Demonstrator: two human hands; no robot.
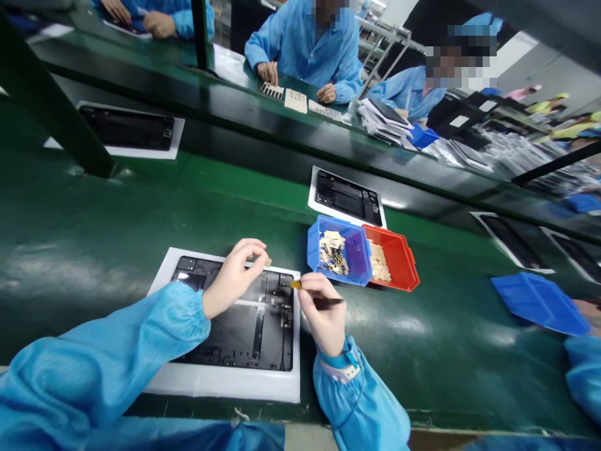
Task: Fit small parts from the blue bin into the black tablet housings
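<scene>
An open tablet housing (248,326), dark inside, lies on a white sheet (225,385) in front of me on the green belt (94,238). My left hand (235,275) hovers over its upper edge and pinches a small tan piece (268,261) between thumb and fingers. My right hand (323,316) sits at the housing's right edge and grips dark tweezers (328,302); a small yellowish part (295,285) is at their tip. Both sleeves are blue.
A blue bin (350,238) of small gold parts and a red bin (401,250) of tan pieces stand right of my hands. More housings (347,197) lie along the belt. A blue tray (539,304) sits at right. People in blue coats work across the line.
</scene>
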